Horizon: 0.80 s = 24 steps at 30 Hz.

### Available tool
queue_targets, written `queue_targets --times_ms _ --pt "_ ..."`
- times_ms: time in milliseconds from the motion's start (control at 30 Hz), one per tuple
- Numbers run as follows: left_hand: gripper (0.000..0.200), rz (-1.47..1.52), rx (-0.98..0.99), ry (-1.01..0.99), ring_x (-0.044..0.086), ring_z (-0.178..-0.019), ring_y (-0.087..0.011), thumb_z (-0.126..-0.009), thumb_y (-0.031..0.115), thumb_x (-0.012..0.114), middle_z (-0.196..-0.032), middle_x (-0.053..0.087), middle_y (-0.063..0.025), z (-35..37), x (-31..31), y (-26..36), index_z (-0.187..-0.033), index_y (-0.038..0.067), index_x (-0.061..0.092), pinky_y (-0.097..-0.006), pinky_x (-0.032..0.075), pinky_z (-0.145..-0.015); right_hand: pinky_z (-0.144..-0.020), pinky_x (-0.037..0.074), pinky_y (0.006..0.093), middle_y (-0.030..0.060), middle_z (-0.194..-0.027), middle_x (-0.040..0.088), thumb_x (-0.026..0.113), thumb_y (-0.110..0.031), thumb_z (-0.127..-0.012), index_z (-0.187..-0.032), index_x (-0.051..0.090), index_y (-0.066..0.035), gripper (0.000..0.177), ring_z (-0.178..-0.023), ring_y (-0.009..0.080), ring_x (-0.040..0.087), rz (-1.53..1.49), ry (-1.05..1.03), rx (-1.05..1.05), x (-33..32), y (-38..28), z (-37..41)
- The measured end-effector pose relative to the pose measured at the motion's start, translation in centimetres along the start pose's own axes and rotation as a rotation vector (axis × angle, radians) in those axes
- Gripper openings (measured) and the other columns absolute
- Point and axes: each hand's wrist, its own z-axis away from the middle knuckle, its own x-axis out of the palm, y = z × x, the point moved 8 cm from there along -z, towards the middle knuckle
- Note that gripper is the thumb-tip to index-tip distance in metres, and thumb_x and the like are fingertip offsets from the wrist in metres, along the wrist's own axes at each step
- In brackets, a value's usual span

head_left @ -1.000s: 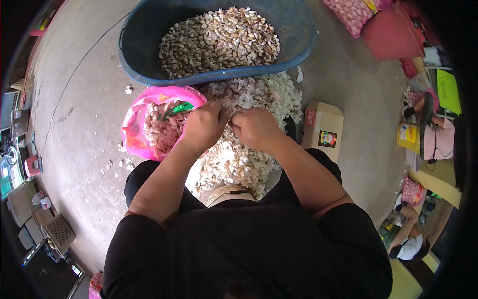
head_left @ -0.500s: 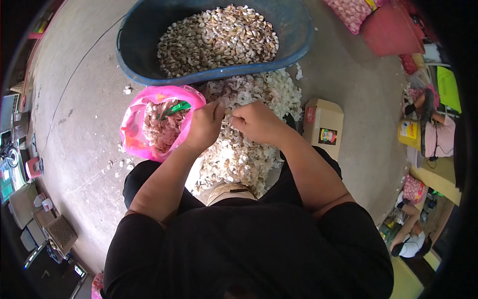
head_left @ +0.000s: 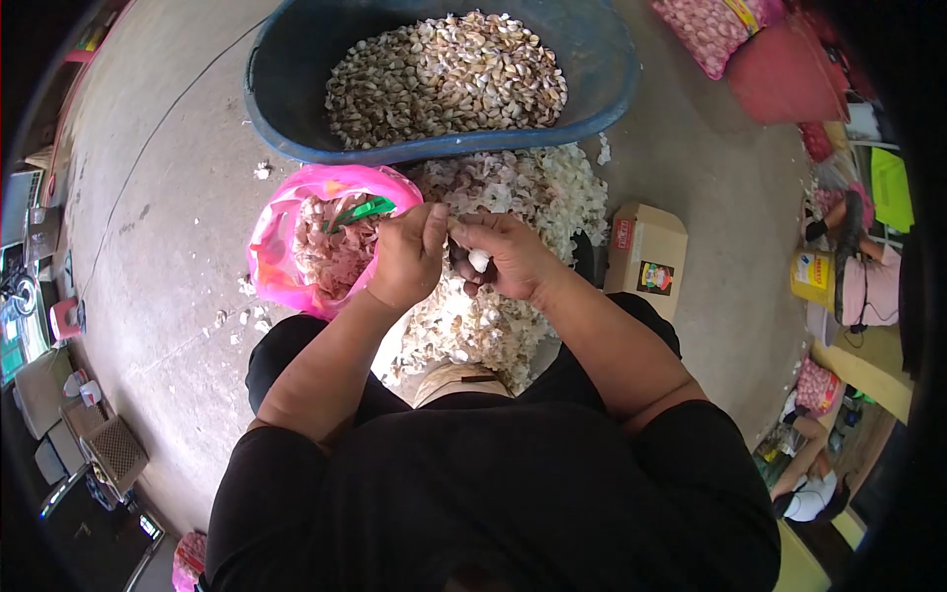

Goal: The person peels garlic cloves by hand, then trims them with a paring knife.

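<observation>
My right hand (head_left: 511, 259) is curled around a whitish garlic clove (head_left: 478, 260), which shows between its fingers; its fingertips look dark. My left hand (head_left: 406, 255) is closed, thumb pressed to the fingers, its tip meeting the right hand's; what it pinches is hidden. Both hands are above a heap of papery garlic skins (head_left: 464, 321). Just left of my left hand stands an open pink plastic bag (head_left: 271, 242) holding pinkish skins (head_left: 321, 261) and a green strip-like thing (head_left: 367, 210). Beyond the hands is a blue tub (head_left: 286, 138) with many garlic cloves (head_left: 449, 79).
A cardboard box (head_left: 646, 252) stands right of the heap. Farther right are a red tub (head_left: 784, 74), a mesh sack of garlic (head_left: 695, 35), a yellow bucket (head_left: 813, 273) and two other people. A thin cable (head_left: 163, 128) crosses the concrete floor at left.
The right hand has turned, and the garlic clove now shows between its fingers. Both hands stay close together. The whole view has shifted slightly.
</observation>
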Motion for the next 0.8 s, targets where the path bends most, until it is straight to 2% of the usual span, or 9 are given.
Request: queue_targets --times_ms 100,200,300,400,433,500,567,667,800 --pt "0.026 0.377 -0.364 0.007 0.038 -0.045 -0.017 -0.086 0.017 0.046 -0.051 0.042 -0.0111 0.8 0.4 -3.3 -0.068 -0.001 0.051 -0.0319 0.035 -0.045 -0.042 0.046 0.0284 0.0038 -0.063 0.051 0.054 -0.017 -0.08 -0.079 0.054 -0.004 0.013 -0.053 0.0115 0.05 0.033 -0.047 0.024 -0.2 0.2 -0.4" --pt "0.028 0.341 -0.514 -0.09 0.035 -0.049 -0.0126 -0.086 0.019 0.046 -0.051 0.039 -0.0079 0.5 0.7 -3.9 -0.068 -0.001 0.051 -0.0299 0.034 -0.047 -0.04 0.045 0.027 0.004 -0.061 0.051 0.053 -0.016 -0.08 -0.076 0.054 -0.003 0.014 -0.051 0.0112 0.049 0.236 -0.099 0.055 -0.6 -0.9 -0.6" --pt "0.027 0.078 -0.409 -0.213 0.044 -0.05 -0.018 -0.083 0.021 0.051 -0.053 0.046 -0.0115 0.0 0.9 -4.4 -0.068 -0.001 0.052 -0.0336 0.038 -0.051 -0.042 0.044 0.0261 0.0032 -0.064 0.051 0.051 -0.019 -0.082 -0.079 0.054 -0.002 0.017 -0.054 0.011 0.049 0.559 0.052 0.042 -2.4 -2.0 -1.4" --pt "0.026 -0.357 -0.224 -0.52 0.056 -0.06 -0.025 -0.079 0.022 0.055 -0.064 0.057 -0.0132 0.8 2.6 -4.7 -0.08 -0.003 0.055 -0.0347 0.043 -0.058 -0.046 0.046 0.0287 0.0045 -0.072 0.054 0.05 -0.018 -0.083 -0.084 0.054 -0.002 0.016 -0.057 0.013 0.051 0.454 0.293 0.14 -4.1 -1.7 -1.2" --pt "0.027 -0.382 -0.33 -0.681 0.058 -0.069 -0.0319 -0.072 0.021 0.061 -0.073 0.059 -0.0181 1.6 3.4 -5.5 -0.086 -0.001 0.056 -0.0369 0.044 -0.064 -0.049 0.047 0.0296 0.0055 -0.073 0.054 0.049 -0.016 -0.083 -0.088 0.053 -0.002 0.016 -0.06 0.014 0.052 0.305 0.272 0.126 -4.2 -1.4 -1.5" --pt "0.029 -0.327 -0.275 -0.632 0.058 -0.069 -0.0315 -0.07 0.021 0.063 -0.075 0.059 -0.0177 1.9 3.4 -5.0 -0.089 0.0 0.055 -0.0364 0.044 -0.064 -0.055 0.048 0.0314 0.0077 -0.076 0.055 0.047 -0.014 -0.084 -0.095 0.051 -0.002 0.017 -0.066 0.0159 0.055 0.009 0.23 0.1 -4.9 -0.9 -2.0" --pt "0.038 -0.371 -0.198 -0.534 0.058 -0.068 -0.026 -0.07 0.019 0.065 -0.078 0.059 -0.0159 1.6 3.4 -4.8 -0.1 0.0 0.051 -0.0323 0.046 -0.063 -0.063 0.047 0.0324 0.0083 -0.085 0.054 0.045 -0.011 -0.084 -0.1 0.05 -0.001 0.019 -0.073 0.0176 0.055 0.026 0.11 0.041 -4.3 -1.7 -2.0" --pt "0.039 -0.056 -0.321 -0.306 0.057 -0.07 -0.0164 -0.072 0.013 0.065 -0.082 0.06 -0.0127 0.0 1.9 -4.2 -0.105 -0.003 0.049 -0.0267 0.046 -0.063 -0.071 0.046 0.0303 0.0075 -0.095 0.053 0.045 -0.005 -0.084 -0.109 0.047 0.0 0.025 -0.083 0.0167 0.054 0.121 -0.025 -0.014 -3.2 -2.7 -1.4" --pt "0.038 0.246 -0.388 -0.357 0.053 -0.074 -0.01 -0.077 0.009 0.062 -0.088 0.058 -0.0069 -0.3 2.8 -3.4 -0.11 -0.002 0.048 -0.0217 0.045 -0.063 -0.07 0.048 0.0276 0.0063 -0.095 0.053 0.049 -0.006 -0.083 -0.108 0.046 0.0 0.025 -0.084 0.0145 0.055 0.329 -0.023 -0.08 -2.9 -3.7 -0.6"
